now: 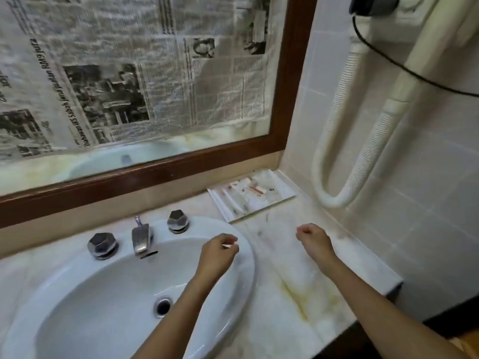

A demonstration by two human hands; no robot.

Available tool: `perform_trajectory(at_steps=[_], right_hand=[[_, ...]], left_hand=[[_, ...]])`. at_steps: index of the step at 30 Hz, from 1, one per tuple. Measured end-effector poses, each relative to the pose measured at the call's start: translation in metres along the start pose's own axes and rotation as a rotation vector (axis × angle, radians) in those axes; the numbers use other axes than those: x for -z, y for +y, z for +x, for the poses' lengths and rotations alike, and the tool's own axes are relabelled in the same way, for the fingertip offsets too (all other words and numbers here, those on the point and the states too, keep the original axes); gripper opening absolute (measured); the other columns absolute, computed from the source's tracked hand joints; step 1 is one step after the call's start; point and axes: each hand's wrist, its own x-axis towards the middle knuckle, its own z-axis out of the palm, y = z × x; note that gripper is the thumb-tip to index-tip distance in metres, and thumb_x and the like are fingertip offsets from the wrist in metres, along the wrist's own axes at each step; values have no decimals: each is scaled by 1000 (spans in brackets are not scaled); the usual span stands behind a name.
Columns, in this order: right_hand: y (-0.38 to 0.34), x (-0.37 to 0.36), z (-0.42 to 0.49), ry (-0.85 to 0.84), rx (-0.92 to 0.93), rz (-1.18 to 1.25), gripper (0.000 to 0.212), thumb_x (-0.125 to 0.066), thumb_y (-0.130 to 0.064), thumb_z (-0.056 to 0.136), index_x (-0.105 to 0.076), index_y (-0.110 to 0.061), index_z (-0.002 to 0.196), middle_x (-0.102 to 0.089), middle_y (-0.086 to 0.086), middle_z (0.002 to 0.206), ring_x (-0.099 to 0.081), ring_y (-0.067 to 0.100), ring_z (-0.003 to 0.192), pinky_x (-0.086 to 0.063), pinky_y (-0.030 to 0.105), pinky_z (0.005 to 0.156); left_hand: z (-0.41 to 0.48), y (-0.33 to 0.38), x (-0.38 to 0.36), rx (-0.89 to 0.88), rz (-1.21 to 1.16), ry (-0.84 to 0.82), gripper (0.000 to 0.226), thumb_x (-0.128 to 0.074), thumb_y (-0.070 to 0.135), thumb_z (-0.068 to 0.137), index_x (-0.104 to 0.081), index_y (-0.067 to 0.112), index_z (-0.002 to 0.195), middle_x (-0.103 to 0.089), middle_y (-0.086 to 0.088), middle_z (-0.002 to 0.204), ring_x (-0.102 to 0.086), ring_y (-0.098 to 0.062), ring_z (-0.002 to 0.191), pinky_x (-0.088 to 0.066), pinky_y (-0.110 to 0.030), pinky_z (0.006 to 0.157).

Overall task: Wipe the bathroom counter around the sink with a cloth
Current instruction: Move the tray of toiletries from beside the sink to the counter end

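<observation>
Cloth: none in view, neither in a hand nor on the worktop, so which way it lies from either hand cannot be told.
Left hand: over the right rim of the white oval ceramic sink, fingers curled, thumb and forefinger pinching what looks like a small pale sliver; it is too small to identify.
Right hand: fingers curled into a loose fist with nothing visible in it, above the pale marble worktop, to the right of the sink.
Surface to wipe: the strip of worktop between the sink rim and the tiled side wall. Its long axis runs from the front edge back to the corner.
Soiling: a yellowish streaky stain towards the front of that strip, with fainter dark smudges further back.
Obstacle: a shallow white rectangular tray holding small scraps sits in the back corner, just beyond both hands.
Nearer hand: the right is directly over the strip, the left beside it.
Judgement: wiping appears not yet begun; a cloth must first be fetched.
</observation>
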Motion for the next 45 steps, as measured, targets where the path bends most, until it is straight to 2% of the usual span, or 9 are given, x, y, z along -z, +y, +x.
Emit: perform_trajectory(at_steps=[6, 11, 14, 21, 27, 32, 38, 42, 45], right_hand=[[-27, -14, 90, -34, 62, -149, 31, -59, -15, 87, -60, -10, 118, -61, 6, 112, -57, 21, 91, -39, 24, 70], [-31, -44, 201, -18, 196, -377, 45, -55, -20, 89, -49, -8, 133, -49, 13, 135, -49, 30, 121, -42, 31, 90], [-28, -65, 255, 21, 218, -471, 49, -49, -21, 93, -42, -6, 139, -44, 16, 141, -42, 34, 128, -40, 41, 101], [-24, -86, 310, 131, 238, -584, 34, -44, -16, 96, -55, 2, 123, -50, 26, 128, -44, 40, 120, -37, 37, 96], [-20, -84, 317, 142, 158, -432, 33, -48, -2, 83, -63, 7, 110, -60, 27, 117, -57, 40, 109, -47, 37, 83], [-28, -72, 310, 139, 52, -348, 30, -48, -2, 84, -62, 7, 109, -63, 25, 116, -61, 40, 104, -41, 30, 69], [-50, -51, 268, 175, 49, -236, 28, -48, -2, 84, -62, 5, 107, -64, 21, 115, -61, 39, 101, -41, 30, 69], [-72, -41, 209, 151, 78, -188, 16, -44, 3, 81, -59, 1, 85, -64, 19, 95, -54, 31, 77, -39, 30, 65], [-88, -37, 149, 116, 102, -137, 22, -42, 5, 82, -62, 2, 90, -54, 7, 80, -52, 28, 77, -43, 32, 67]], left_hand=[[76, 13, -10, 83, 12, 117, 30, -62, 17, 86, -65, 19, 115, -65, -5, 118, -63, -17, 96, -50, -32, 88], [154, 7, -26, 143, 3, 211, 43, -62, 18, 89, -54, 18, 131, -49, -6, 138, -55, -22, 116, -45, -28, 84], [199, -6, -37, 208, 67, 249, 59, -65, 21, 86, -44, 15, 141, -40, -10, 145, -50, -29, 122, -46, -37, 95], [237, -29, -56, 303, 247, 291, 56, -60, 24, 80, -46, 8, 132, -50, -14, 128, -52, -35, 112, -49, -49, 92], [239, -26, -58, 384, 318, 294, 40, -59, 10, 82, -49, 4, 121, -52, -13, 119, -54, -32, 100, -41, -34, 75], [236, -15, -47, 396, 152, 368, 24, -47, -1, 79, -61, -1, 99, -64, -17, 99, -58, -33, 88, -51, -41, 73], [200, 5, -31, 367, 11, 464, 46, -48, 0, 83, -58, 10, 127, -65, -9, 113, -55, -27, 93, -51, -36, 81], [148, 14, -8, 390, -96, 544, 50, -49, -4, 83, -57, 13, 129, -60, 0, 97, -54, -24, 91, -46, -32, 78], [91, 7, 15, 413, -171, 603, 53, -51, -3, 77, -61, 20, 124, -67, 3, 101, -60, -21, 94, -50, -34, 81]])
